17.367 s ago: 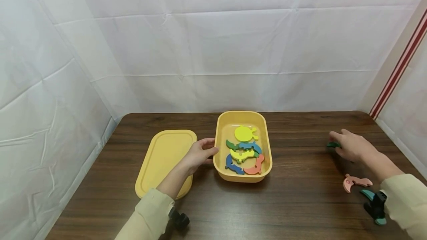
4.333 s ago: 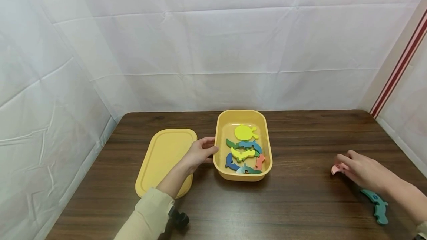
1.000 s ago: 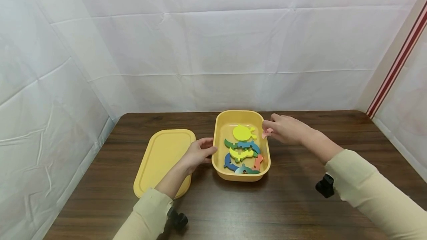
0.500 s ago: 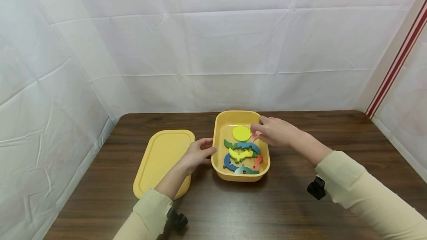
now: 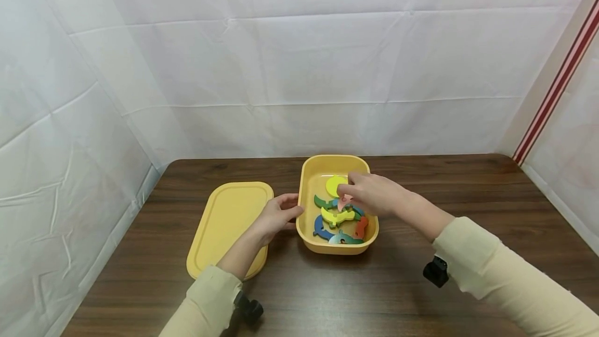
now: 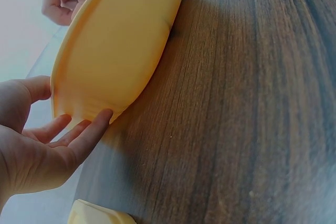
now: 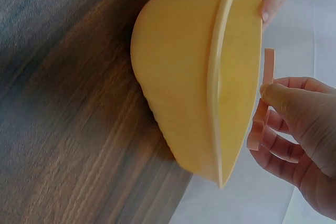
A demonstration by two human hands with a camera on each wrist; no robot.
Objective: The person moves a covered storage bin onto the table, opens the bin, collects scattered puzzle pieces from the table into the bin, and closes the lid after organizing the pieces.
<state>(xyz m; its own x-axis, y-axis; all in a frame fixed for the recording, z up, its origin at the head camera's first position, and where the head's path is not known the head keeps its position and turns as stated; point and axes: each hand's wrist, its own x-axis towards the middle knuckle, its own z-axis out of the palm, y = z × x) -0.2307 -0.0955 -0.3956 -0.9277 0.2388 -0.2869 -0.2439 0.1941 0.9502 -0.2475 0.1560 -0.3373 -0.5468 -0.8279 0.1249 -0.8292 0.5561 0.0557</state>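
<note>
My right hand [image 5: 374, 193] pinches a pink animal-shaped flat piece [image 5: 345, 202] between thumb and fingers, above the yellow container [image 5: 306, 183]. In the right wrist view the pink piece [image 7: 269, 66] shows edge-on, apart from the rim. My left hand [image 5: 277, 216] holds the container's left side, thumb at the rim and fingers against the outer wall [image 6: 121, 40]. Inside lie a round yellow piece [image 5: 334, 185], a yellow crescent piece [image 5: 336, 217], a dark blue piece [image 5: 320, 228], a teal-grey piece [image 5: 346, 238] and an orange-red piece [image 5: 361, 227]. My right hand partly covers green and blue ones.
The flat yellow lid [image 5: 229, 222] lies left of the container on the dark wooden table [image 5: 337, 295]. White cloth [image 5: 299, 66] hangs behind and beside the table. A black wrist camera [image 5: 436, 271] sits under my right cuff.
My right hand picked the pink piece off the table's right side and carried it left over the container. Earlier, the teal-grey piece came into the container. The left hand has stayed put.
</note>
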